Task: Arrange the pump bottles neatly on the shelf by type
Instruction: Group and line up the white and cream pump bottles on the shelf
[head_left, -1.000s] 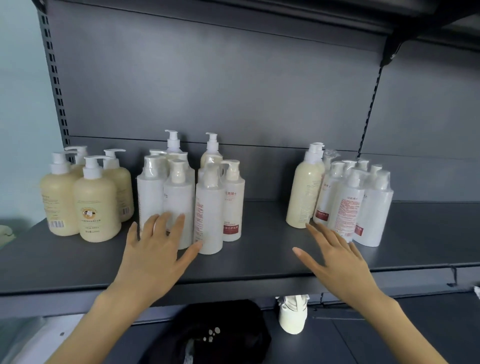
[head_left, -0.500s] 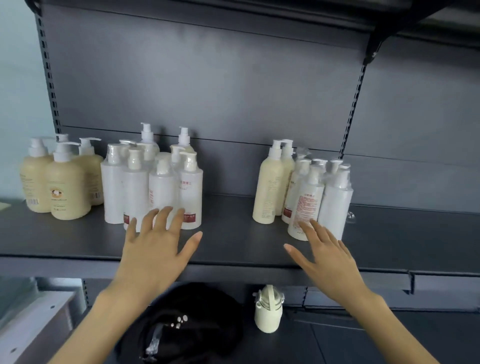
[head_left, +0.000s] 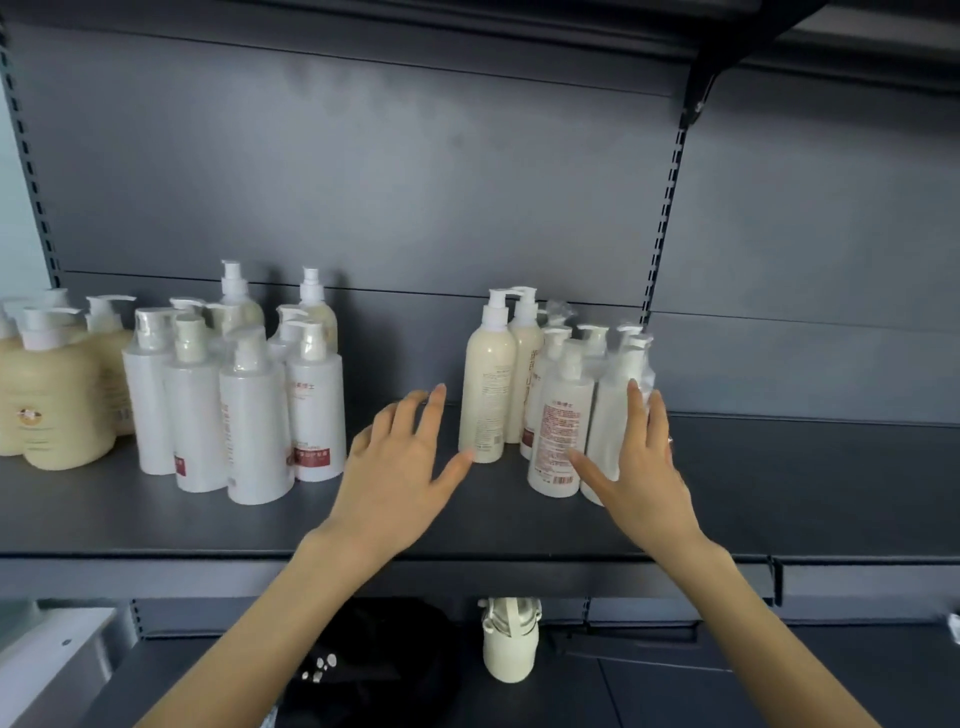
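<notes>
Both our hands have come across to the mixed cluster right of centre on the shelf.

Nearest us, low in the frame, a small cream bottle (head_left: 508, 644) and a dark bag (head_left: 384, 660) sit on the lower shelf, untouched. On the shelf (head_left: 156, 519) above, our left hand (head_left: 402, 467), a second ago in front of the white bottles (head_left: 249, 410) left of centre, now hovers with fingers spread and released just beside the tall cream bottle (head_left: 485, 389). Our right hand (head_left: 641, 462) has moved forward; its released fingers lie against a white wrapped bottle (head_left: 615, 410), gripping nothing, beside the red-labelled bottle (head_left: 558, 431). Far left stand the squat yellow bottles (head_left: 52, 395). We judge this cluster, with cream mixed among white, is next for sorting.
</notes>
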